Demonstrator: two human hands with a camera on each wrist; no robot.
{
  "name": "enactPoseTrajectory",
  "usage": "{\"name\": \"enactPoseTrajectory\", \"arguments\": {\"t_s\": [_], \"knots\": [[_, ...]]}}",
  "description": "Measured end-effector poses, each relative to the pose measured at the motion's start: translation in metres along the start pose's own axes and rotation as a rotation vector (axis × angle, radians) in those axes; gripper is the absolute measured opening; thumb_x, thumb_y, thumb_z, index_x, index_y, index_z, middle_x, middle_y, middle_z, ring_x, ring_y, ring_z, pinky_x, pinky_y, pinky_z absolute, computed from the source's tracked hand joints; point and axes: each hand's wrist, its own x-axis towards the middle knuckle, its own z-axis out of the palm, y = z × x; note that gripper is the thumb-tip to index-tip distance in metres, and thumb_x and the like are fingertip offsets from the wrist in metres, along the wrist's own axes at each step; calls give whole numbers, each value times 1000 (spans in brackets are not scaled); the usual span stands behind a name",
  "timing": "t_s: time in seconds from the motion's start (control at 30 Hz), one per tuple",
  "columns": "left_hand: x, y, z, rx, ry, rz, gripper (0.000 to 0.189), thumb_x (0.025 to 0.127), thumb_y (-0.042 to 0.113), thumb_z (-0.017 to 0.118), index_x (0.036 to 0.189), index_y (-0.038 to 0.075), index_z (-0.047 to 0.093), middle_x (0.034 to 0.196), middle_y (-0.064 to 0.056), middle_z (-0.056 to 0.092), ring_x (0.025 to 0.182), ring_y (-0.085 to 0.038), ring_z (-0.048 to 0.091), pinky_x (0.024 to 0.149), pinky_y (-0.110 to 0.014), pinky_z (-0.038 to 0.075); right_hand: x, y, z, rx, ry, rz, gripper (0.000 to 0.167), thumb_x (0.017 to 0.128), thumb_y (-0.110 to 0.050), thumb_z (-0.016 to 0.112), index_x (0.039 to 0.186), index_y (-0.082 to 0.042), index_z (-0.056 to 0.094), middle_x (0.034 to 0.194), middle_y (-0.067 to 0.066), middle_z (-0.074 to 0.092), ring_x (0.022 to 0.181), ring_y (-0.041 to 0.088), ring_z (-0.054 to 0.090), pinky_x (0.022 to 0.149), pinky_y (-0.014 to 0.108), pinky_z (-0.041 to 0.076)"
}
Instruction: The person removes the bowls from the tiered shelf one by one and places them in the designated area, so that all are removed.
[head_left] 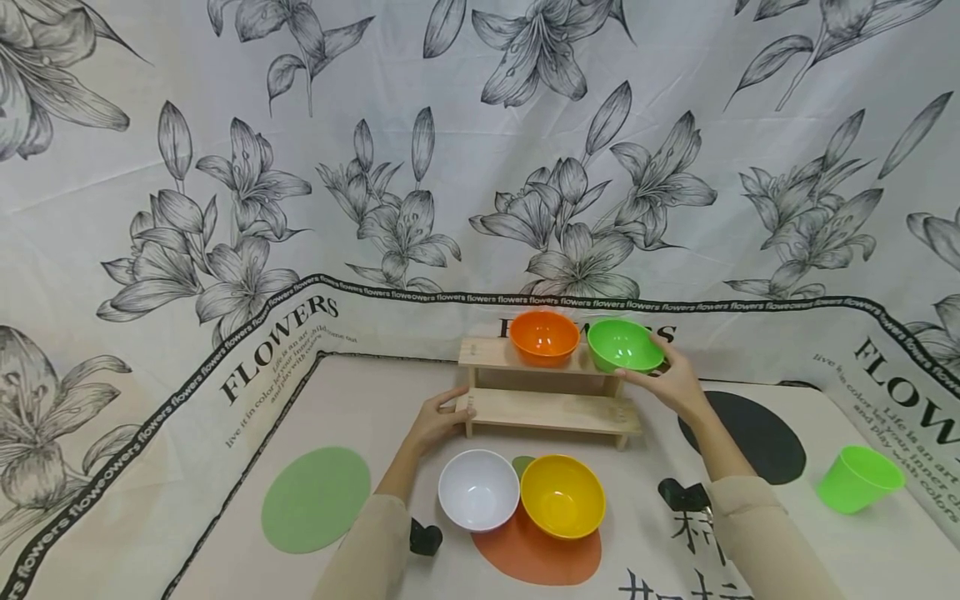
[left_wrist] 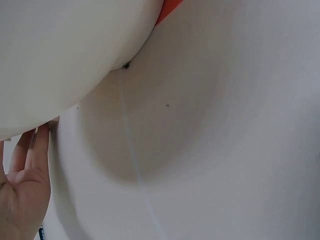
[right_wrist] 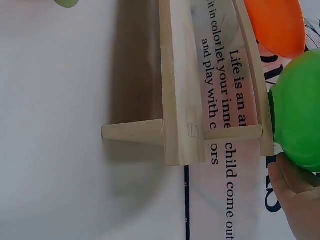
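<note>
A two-tier wooden rack (head_left: 551, 410) stands at the back of the table. On its upper board an orange bowl (head_left: 545, 337) sits left of a green bowl (head_left: 624, 346). My right hand (head_left: 670, 385) holds the green bowl from its right side, thumb low at the front and fingers near the rim. At the rack's left end, my left hand (head_left: 438, 421) grips the lower board's edge; in the left wrist view a white bowl partly hides its fingers (left_wrist: 41, 145). The white bowl (head_left: 478, 490) and a yellow bowl (head_left: 562, 497) stand side by side before the rack.
A green cup (head_left: 858, 479) stands at the far right. Flat coloured circles mark the tablecloth: green (head_left: 317, 500) at left, black (head_left: 750, 437) at right, orange-brown (head_left: 536, 562) under the front bowls. A flower-printed cloth (head_left: 405, 167) rises behind the rack.
</note>
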Motion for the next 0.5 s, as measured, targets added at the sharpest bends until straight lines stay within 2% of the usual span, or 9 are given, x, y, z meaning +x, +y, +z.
{"name": "enactPoseTrajectory", "arguments": {"t_s": [0.03, 0.1, 0.13, 0.17, 0.27, 0.33, 0.4, 0.5], "knots": [[0, 0, 0, 1, -1, 1, 55, 88, 3, 64, 138, -2, 42, 123, -35, 52, 105, -38, 62, 88, -41, 53, 1, 5, 0, -2, -2, -5, 95, 82, -36, 72, 151, -5, 14, 142, 34, 29, 121, 45, 41, 98, 52, 44], [1, -1, -1, 7, -3, 1, 55, 88, 3, 64, 138, -2, 42, 123, -35, 52, 105, -38, 62, 89, -41, 53, 8, 26, 3, -24, 21, -21, 95, 81, -39, 73, 151, -11, 16, 143, 29, 31, 120, 39, 44, 96, 40, 49], [2, -1, -1, 6, -4, -1, 55, 88, 3, 64, 138, -2, 42, 123, -35, 52, 105, -38, 61, 89, -41, 53, 9, 31, 3, -30, 21, -29, 96, 80, -40, 73, 152, -12, 16, 143, 29, 31, 120, 40, 43, 96, 40, 49], [2, -2, -1, 8, -6, -1, 55, 88, 3, 64, 138, -2, 42, 123, -35, 52, 106, -38, 61, 89, -41, 53, 12, 40, 5, -41, 44, -40, 94, 80, -39, 73, 151, -14, 19, 143, 27, 33, 118, 36, 46, 93, 33, 51], [1, -2, -3, 9, -23, 23, 56, 86, 7, 67, 137, -1, 44, 121, -34, 54, 105, -37, 62, 88, -40, 54, 5, 28, 2, -40, 23, -33, 96, 79, -38, 74, 151, -11, 17, 144, 28, 30, 121, 39, 43, 98, 39, 48], [0, -3, -4, -1, -38, 47, 58, 85, 12, 70, 136, 1, 46, 120, -33, 56, 103, -36, 63, 86, -39, 54, -2, 14, -1, -15, -3, -39, 97, 79, -36, 75, 150, -4, 16, 143, 33, 27, 122, 46, 40, 99, 52, 43], [-2, -3, -5, -6, -61, 87, 59, 83, 16, 73, 135, 2, 49, 117, -32, 58, 100, -34, 65, 84, -37, 56, -2, 20, -1, 1, -21, -54, 97, 79, -34, 74, 150, -3, 15, 144, 33, 26, 122, 48, 39, 99, 53, 43], [-2, -3, -4, -16, -67, 88, 60, 82, 17, 74, 135, 3, 49, 117, -32, 58, 100, -34, 65, 84, -37, 55, 17, 73, 6, -16, 5, -101, 94, 79, -35, 76, 151, -16, 19, 144, 25, 31, 119, 43, 45, 95, 42, 50]]}}
